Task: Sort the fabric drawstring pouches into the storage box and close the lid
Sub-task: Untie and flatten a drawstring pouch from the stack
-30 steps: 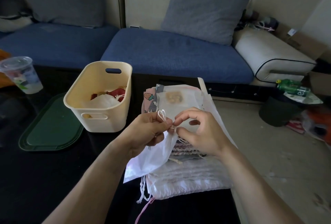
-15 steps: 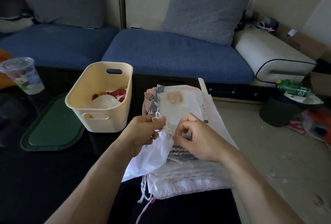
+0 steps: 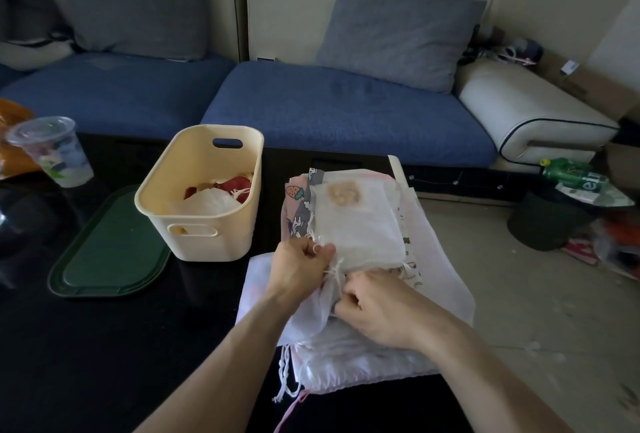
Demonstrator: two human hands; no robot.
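A pile of fabric drawstring pouches (image 3: 360,224) lies on the dark table's right side, mostly white, with pink and grey printed ones at the back. My left hand (image 3: 299,268) pinches the white cord at the neck of a thin white pouch (image 3: 308,314). My right hand (image 3: 375,308) is curled on the same pouch's neck, just right of the left. The cream storage box (image 3: 207,221) stands open to the left, with a white pouch and a red one inside. Its dark green lid (image 3: 107,252) lies flat beside it.
A lidded plastic cup (image 3: 52,152) stands at the table's far left. A blue sofa with grey cushions runs behind the table. On the floor to the right are a dark bin (image 3: 543,221), a green bottle (image 3: 571,172) and litter.
Both hands have dropped lower, toward the pile, and drawn closer together on the white pouch's neck. The box, lid and cup have not moved.
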